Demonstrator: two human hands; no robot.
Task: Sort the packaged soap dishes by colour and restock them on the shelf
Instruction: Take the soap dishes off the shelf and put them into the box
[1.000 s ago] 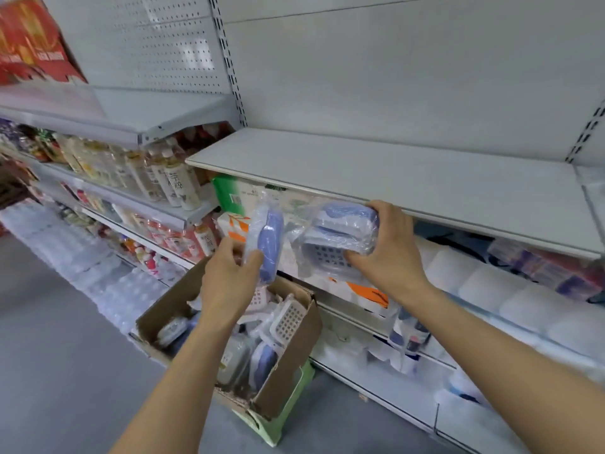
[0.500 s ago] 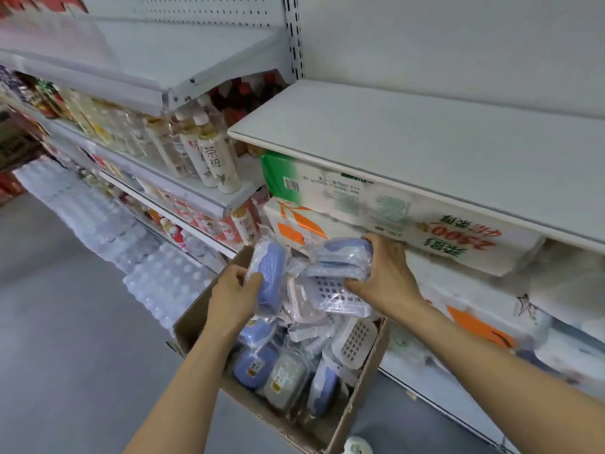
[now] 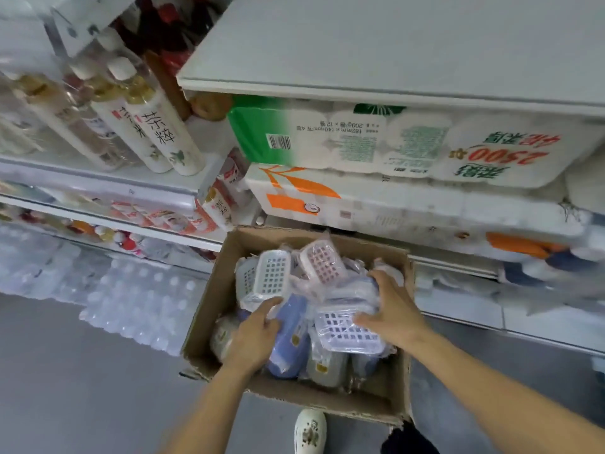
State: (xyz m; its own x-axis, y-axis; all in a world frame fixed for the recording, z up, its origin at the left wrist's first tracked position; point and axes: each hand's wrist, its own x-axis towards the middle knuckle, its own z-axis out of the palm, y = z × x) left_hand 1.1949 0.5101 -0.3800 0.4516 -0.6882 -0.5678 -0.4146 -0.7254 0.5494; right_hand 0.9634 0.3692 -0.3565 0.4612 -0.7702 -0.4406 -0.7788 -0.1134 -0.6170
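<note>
A shop aisle with white metal shelving; the wide upper shelf (image 3: 393, 44) is bare, and packs of toilet paper (image 3: 360, 142) are stacked beneath it. Drink bottles (image 3: 154, 132) fill the shelves to the left. On the grey floor in front stands an open cardboard box (image 3: 327, 401) full of plastic-wrapped soap dishes.

From the head camera, both hands are down inside the box. The left hand (image 3: 252, 339) wraps its fingers round a blue soap dish (image 3: 289, 339) standing on edge. The right hand (image 3: 393, 312) clamps thumb and fingers on a bundle of wrapped dishes (image 3: 347, 329), its white grid trays facing up. A white-trayed dish (image 3: 273, 276) and a pink one (image 3: 322, 262) lie loose at the back of the box.

A second ago the same dishes were raised to the edge of the bare shelf; half a second ago they hung just above the box. Now they are back among the others, and the view has tipped downward. Nothing has reached the shelf, so restocking has not begun; the person seems to be gathering more blue ones or regrouping the colours first.
</note>
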